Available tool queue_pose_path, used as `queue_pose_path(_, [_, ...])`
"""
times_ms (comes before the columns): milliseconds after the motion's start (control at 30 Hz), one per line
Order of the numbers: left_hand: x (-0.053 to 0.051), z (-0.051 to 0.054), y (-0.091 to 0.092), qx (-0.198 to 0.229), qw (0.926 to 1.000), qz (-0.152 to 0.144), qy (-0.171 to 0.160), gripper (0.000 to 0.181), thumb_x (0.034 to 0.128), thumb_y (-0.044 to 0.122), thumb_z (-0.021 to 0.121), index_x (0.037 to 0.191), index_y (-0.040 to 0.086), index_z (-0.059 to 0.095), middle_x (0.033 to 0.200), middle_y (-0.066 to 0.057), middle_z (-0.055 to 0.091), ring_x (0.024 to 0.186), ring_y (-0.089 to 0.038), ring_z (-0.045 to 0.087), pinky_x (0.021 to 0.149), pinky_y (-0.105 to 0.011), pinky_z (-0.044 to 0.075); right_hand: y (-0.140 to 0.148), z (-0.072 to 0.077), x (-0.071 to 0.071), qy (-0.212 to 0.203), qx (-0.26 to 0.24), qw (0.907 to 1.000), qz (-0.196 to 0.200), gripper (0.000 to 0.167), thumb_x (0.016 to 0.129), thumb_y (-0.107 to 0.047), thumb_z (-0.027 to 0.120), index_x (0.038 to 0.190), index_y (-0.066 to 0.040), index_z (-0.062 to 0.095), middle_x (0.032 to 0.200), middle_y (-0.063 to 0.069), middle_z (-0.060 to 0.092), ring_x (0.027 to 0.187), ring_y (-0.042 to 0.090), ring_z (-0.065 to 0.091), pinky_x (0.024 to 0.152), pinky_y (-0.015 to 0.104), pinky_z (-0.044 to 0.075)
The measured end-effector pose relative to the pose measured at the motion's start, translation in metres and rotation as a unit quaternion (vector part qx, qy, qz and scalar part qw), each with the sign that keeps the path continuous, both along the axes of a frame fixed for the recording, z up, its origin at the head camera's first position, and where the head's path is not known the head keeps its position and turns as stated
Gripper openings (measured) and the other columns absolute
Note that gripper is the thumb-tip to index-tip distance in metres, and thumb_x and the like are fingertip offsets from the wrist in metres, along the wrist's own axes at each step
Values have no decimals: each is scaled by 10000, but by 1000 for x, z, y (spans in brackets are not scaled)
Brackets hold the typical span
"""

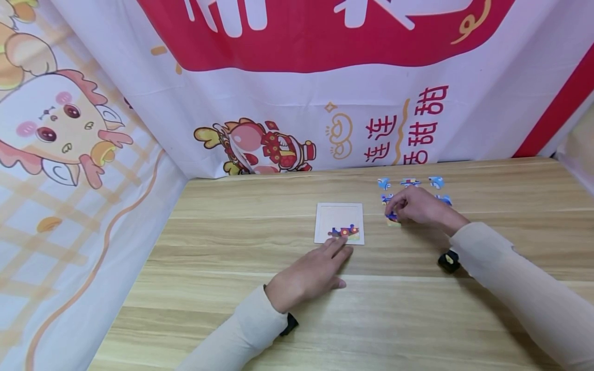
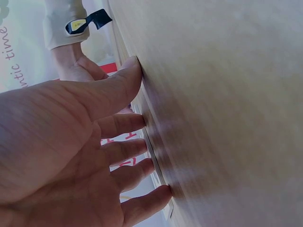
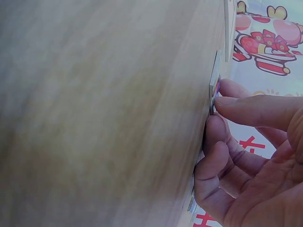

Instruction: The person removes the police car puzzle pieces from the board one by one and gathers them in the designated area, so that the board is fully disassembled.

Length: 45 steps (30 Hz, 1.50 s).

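Note:
A white square puzzle tray [image 1: 320, 222] lies on the table, with joined jigsaw pieces [image 1: 344, 232] along its near edge. My left hand [image 1: 312, 272] rests at that edge, fingers spread and fairly straight, fingertips on the tray and thumb on the wood. In the left wrist view the same hand [image 2: 71, 142] holds nothing. To the right of the tray, my right hand [image 1: 419, 207] pinches a jigsaw piece [image 1: 393, 219] between thumb and fingers. The right wrist view shows this piece [image 3: 215, 78] tipped up at the thumb tip; its picture is mostly hidden.
Several loose jigsaw pieces lie beyond and beside my right hand, among them a blue one [image 1: 436, 181], another [image 1: 383, 183] and a multicoloured one [image 1: 410, 182]. A printed cloth [image 1: 287, 103] hangs behind the wooden table [image 1: 223, 268], with another at the left side.

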<state>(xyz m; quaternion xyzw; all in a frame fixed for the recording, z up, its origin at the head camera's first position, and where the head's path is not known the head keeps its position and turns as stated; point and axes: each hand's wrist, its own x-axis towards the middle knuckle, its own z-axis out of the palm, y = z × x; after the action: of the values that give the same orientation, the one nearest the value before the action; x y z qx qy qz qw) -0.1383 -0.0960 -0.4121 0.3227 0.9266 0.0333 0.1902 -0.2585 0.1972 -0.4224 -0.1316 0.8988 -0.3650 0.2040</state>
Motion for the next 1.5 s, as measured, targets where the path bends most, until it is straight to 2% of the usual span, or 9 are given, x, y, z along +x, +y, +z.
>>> queue_pose_path(500, [2, 2, 2, 8, 10000, 48, -36, 738, 1045, 385, 623, 1660, 132, 303, 1772, -70, 158, 1636, -255, 188, 1323, -389, 251, 1, 1, 2, -3, -44, 10000, -2, 263, 937, 35, 616, 1099, -55, 802, 843, 52, 595, 739, 200, 508, 624, 282, 423])
queue_pose_path(767, [3, 1, 3, -80, 9999, -11, 74, 743, 1042, 397, 623, 1657, 124, 309, 1768, -85, 172, 1630, -271, 210, 1320, -397, 259, -6, 7, 8, 183, 3, 9997, -132, 298, 937, 53, 583, 1072, -81, 812, 1076, 129, 706, 810, 225, 528, 656, 295, 454])
queue_pose_path(833, [3, 0, 3, -102, 9999, -2, 86, 742, 1041, 400, 623, 1657, 129, 311, 1767, -84, 175, 1628, -272, 213, 1318, -405, 266, -11, 9, 9, 354, 0, 9994, -66, 276, 945, 42, 595, 1070, -75, 811, 1074, 131, 715, 826, 227, 534, 662, 300, 458])
queue_pose_path(967, [2, 0, 3, -111, 9999, -15, 131, 734, 1039, 404, 625, 1655, 146, 320, 1766, -76, 181, 1626, -278, 221, 1312, -418, 281, -22, 13, 10, 664, -46, 9977, 97, 218, 955, 9, 634, 1075, -57, 803, 958, 110, 703, 819, 216, 536, 679, 307, 458])
queue_pose_path(1133, [2, 0, 0, -81, 9997, -82, 198, 731, 1035, 400, 641, 1651, 153, 334, 1762, -71, 202, 1619, -287, 240, 1307, -424, 292, -42, 16, 12, 803, -216, 9962, 266, 225, 940, 36, 632, 1104, -19, 777, 861, 89, 659, 800, 207, 551, 699, 304, 476])
queue_pose_path(1300, [0, 3, -9, -22, 9994, -52, 328, 739, 1015, 380, 682, 1635, 140, 360, 1751, -95, 235, 1614, -308, 252, 1303, -435, 300, -61, 15, 11, 756, -351, 9959, 338, 250, 896, 57, 623, 1090, -10, 766, 897, 98, 681, 830, 210, 578, 713, 297, 501])
queue_pose_path(1500, [-2, 5, -22, -21, 9994, 298, 183, 784, 998, 397, 700, 1647, 146, 339, 1755, -91, 224, 1611, -354, 245, 1296, -479, 309, -80, 9, 9, 526, -537, 9959, 507, 210, 923, 66, 647, 1086, 3, 762, 901, 124, 700, 809, 200, 577, 717, 284, 492])
